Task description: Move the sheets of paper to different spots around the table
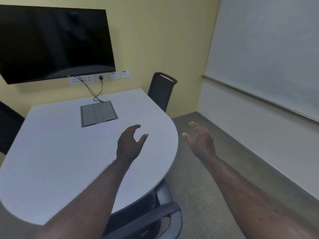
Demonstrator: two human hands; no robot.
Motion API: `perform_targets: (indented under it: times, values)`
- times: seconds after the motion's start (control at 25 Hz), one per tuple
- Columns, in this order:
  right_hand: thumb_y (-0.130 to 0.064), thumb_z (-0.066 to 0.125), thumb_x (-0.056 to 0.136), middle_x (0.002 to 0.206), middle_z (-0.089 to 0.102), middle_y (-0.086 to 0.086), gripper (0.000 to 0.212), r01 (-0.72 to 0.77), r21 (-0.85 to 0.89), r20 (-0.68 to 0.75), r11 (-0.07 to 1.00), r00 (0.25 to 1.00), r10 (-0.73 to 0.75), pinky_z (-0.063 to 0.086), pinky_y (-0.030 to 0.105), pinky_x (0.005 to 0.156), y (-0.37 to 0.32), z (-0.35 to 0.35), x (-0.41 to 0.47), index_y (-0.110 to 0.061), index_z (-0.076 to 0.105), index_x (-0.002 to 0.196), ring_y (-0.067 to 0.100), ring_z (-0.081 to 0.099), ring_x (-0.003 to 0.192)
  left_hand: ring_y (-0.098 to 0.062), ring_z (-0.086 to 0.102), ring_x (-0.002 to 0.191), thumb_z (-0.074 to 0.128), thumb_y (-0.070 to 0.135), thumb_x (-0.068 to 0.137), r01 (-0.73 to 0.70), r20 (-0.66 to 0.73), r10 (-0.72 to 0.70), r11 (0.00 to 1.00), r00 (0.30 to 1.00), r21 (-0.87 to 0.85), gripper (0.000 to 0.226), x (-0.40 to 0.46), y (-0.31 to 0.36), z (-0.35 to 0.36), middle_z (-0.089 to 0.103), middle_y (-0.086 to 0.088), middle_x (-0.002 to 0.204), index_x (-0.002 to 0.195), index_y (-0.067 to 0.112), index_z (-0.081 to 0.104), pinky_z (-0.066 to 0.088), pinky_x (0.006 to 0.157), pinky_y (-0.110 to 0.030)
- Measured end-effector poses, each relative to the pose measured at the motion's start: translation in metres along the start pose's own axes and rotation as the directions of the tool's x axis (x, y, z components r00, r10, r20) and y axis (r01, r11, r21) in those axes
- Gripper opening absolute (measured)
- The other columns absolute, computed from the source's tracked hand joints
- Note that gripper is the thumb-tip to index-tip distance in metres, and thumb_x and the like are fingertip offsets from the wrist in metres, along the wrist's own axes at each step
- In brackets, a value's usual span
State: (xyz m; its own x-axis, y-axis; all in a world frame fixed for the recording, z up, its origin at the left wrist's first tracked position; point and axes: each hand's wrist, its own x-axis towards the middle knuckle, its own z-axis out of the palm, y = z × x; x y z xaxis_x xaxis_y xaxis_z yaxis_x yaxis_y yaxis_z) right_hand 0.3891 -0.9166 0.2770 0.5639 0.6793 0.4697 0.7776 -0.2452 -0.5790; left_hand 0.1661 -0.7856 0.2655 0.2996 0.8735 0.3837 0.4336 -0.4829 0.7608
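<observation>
White sheets of paper lie flat on the white table and are hard to tell from it. One sheet shows a faint top edge just left of my left hand. Another faint sheet lies at the far left. My left hand hovers over the table's right part, fingers spread, holding nothing. Past the table's rounded right edge, my right hand is above the floor, open and empty, palm turned toward the left hand.
A grey cable hatch is set into the table's far middle, with cables running up to wall sockets under a dark screen. Dark chairs stand at the far right, the left edge and the near side. A whiteboard covers the right wall.
</observation>
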Motion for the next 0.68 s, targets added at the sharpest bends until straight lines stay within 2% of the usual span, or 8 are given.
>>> perform_targets:
  times: [0.16, 0.28, 0.68]
  values:
    - [-0.035, 0.071, 0.084, 0.135, 0.06, 0.0, 0.045, -0.008, -0.041, -0.015, 0.999, 1.0, 0.008, 0.037, 0.046, 0.105, 0.056, -0.028, 0.016, -0.02, 0.06, 0.125, 0.02, 0.052, 0.127, -0.016, 0.054, 0.121, 0.068, 0.042, 0.085, -0.019, 0.052, 0.02, 1.0, 0.998, -0.018, 0.045, 0.011, 0.034, 0.058, 0.058, 0.008, 0.132, 0.125, 0.024, 0.058, 0.046, 0.1, -0.041]
    - [-0.034, 0.072, 0.083, 0.134, 0.061, -0.001, 0.042, 0.009, -0.065, -0.013, 0.998, 1.0, -0.01, 0.038, 0.048, 0.106, 0.104, -0.048, 0.039, -0.021, 0.061, 0.121, 0.02, 0.053, 0.127, -0.014, 0.055, 0.119, 0.068, 0.04, 0.085, -0.03, 0.041, 0.032, 0.999, 0.999, -0.043, 0.041, 0.02, 0.063, 0.105, 0.06, 0.008, 0.128, 0.121, 0.023, 0.06, 0.047, 0.098, -0.038]
    - [-0.036, 0.069, 0.085, 0.139, 0.057, 0.001, 0.054, -0.007, -0.051, 0.042, 0.999, 0.999, 0.009, 0.034, 0.047, 0.11, 0.218, -0.076, 0.111, -0.019, 0.054, 0.134, 0.022, 0.05, 0.13, -0.013, 0.055, 0.118, 0.069, 0.041, 0.084, -0.027, 0.051, 0.027, 1.0, 0.998, -0.002, 0.041, 0.059, 0.119, 0.22, 0.061, 0.008, 0.127, 0.12, 0.023, 0.061, 0.047, 0.1, -0.039]
